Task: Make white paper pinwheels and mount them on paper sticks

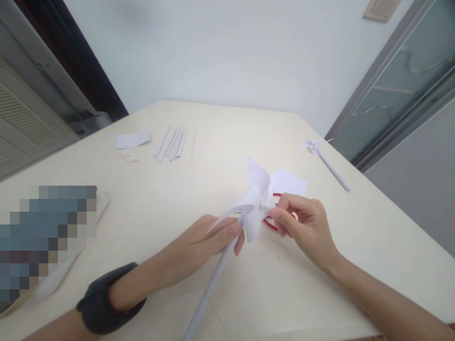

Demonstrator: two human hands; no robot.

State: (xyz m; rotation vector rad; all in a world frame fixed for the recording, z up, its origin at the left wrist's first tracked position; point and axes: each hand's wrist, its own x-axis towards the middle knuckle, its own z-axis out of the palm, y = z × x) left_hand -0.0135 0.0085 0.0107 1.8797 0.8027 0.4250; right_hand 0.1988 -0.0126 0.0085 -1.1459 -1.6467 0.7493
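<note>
Left grip point(208, 239) is closed around a rolled-paper stick point(216, 274) just beneath the paper pinwheel point(259, 177), while the right grip point(309, 225) pinches thumb and forefinger at the pinwheel's hub. The pinwheel is raised over the middle of the near tabletop point(249, 142), its thin, matte white blades curling in toward the centre; the smooth stick slants down toward the near side and leaves the view at the bottom. A black wristband point(103, 303) circles the left wrist.

Behind the right fingers lie scissors point(271, 224) with red looped handles, partly hidden, and a white paper sheet point(291, 182) lies just beyond them. A pixelated item point(46, 232) sits along the left side, so any print on it cannot be read.

Toward the far left, slim rolled-paper tubes point(177, 144) lie roughly parallel, near a creased paper piece point(133, 139) and some pale slivers point(128, 157) too small to identify. A second pinwheel point(313, 146) rests close to the tabletop's slanting right edge, its stick angled along that edge; a broad stretch of smooth cream surface separates it from the tubes. The far edge of the tabletop meets a plain white wall point(213, 52)
</note>
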